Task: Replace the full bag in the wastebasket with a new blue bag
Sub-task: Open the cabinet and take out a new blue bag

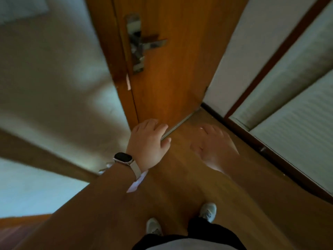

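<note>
Facing a wooden door (176, 73), left hand (148, 141) hangs spread, empty; blurred right hand (213, 144) seems slack.

A wooden door (171, 73) with a metal lever handle (144, 44) stands over wood flooring (180, 186), beside white walls (54, 78).

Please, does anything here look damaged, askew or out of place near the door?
One small thing: a pale strip sticks out from the edge of the door, just below the lock plate, like tape or paper; the blur hides what it is. The left hand and right hand hold nothing.
</note>
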`<action>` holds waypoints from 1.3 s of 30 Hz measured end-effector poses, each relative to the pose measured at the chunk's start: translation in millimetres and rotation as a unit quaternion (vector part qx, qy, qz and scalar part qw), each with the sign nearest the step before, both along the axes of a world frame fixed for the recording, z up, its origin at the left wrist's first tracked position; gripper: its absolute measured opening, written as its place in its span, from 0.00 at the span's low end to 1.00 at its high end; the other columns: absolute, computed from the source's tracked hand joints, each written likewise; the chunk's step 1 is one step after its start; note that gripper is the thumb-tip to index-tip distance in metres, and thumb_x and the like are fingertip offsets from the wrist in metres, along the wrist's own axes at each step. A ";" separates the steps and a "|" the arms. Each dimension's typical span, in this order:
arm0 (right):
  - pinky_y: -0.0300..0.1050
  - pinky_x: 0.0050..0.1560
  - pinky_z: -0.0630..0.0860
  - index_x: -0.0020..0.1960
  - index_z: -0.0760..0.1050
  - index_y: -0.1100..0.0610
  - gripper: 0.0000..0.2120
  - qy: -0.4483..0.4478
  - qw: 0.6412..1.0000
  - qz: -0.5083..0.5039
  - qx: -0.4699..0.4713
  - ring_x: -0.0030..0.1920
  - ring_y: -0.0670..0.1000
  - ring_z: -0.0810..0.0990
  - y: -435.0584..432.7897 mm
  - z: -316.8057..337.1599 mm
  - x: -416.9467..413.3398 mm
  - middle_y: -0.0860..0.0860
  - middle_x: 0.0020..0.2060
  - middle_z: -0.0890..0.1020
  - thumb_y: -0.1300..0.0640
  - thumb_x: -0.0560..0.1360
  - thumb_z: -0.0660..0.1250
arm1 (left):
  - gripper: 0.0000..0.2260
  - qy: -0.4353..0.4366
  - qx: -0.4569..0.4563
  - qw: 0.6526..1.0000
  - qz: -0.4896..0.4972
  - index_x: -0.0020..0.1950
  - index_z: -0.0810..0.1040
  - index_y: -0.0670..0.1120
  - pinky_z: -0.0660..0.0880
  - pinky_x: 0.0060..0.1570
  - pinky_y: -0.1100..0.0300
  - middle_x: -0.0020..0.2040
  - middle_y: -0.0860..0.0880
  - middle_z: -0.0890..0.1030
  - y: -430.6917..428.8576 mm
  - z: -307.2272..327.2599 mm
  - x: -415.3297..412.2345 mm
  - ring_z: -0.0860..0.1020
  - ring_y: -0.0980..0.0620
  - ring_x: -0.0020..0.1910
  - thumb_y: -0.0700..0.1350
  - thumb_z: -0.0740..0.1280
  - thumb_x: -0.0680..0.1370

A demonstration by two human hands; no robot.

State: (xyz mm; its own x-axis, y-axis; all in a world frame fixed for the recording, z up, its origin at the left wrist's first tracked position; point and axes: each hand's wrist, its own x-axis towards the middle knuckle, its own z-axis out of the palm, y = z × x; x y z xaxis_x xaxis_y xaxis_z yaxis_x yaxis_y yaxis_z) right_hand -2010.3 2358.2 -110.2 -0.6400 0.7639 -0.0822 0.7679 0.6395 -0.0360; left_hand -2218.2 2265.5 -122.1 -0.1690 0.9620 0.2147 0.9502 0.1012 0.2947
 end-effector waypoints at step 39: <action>0.54 0.64 0.69 0.68 0.64 0.44 0.25 0.106 0.835 -0.527 0.118 0.66 0.51 0.70 37.2 87.6 680.6 0.46 0.65 0.72 0.34 0.76 0.49 | 0.21 0.111 0.063 0.816 -0.564 0.67 0.76 0.45 0.69 0.63 0.46 0.66 0.42 0.76 283.1 114.9 713.5 0.72 0.42 0.66 0.56 0.63 0.79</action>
